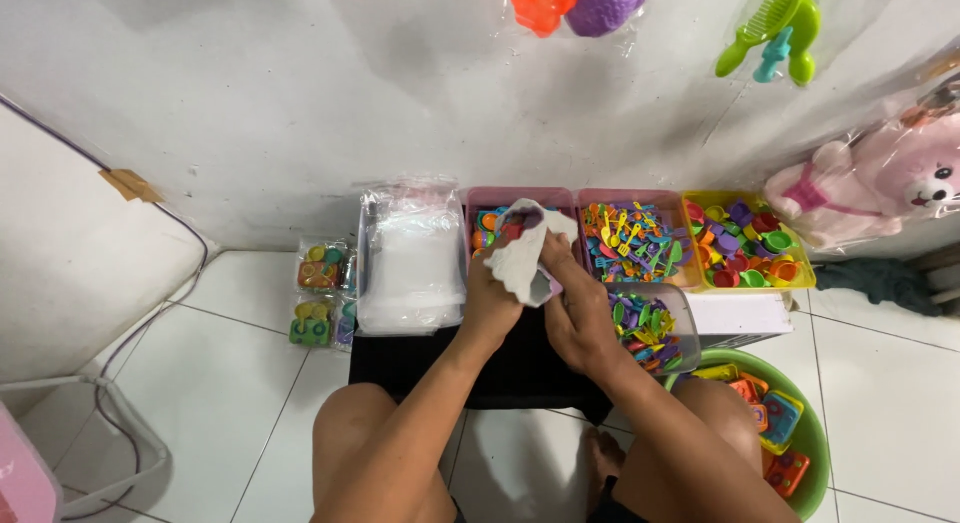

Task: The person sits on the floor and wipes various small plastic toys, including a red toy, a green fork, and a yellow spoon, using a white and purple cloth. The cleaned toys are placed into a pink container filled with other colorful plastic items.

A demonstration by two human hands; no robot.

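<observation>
I'm filling the small clear bag (522, 245): my left hand (490, 308) grips it tight, my right hand (575, 318) pinches its edge; next, more little toys go in

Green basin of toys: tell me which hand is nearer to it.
Right. The right hand is just up-left of the green basin; the left hand lies farther left, gripping a clear bag.

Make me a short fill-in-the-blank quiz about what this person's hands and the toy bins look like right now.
1. Both hands, the left hand and the right hand, hold a clear plastic ____ with small toys inside.
2. The bowl by the right knee is ____ in colour.
3. The bin farthest right in the row by the wall is ____.
4. The stuffed animal against the wall is ____.

Missing words: bag; green; yellow; pink
</observation>
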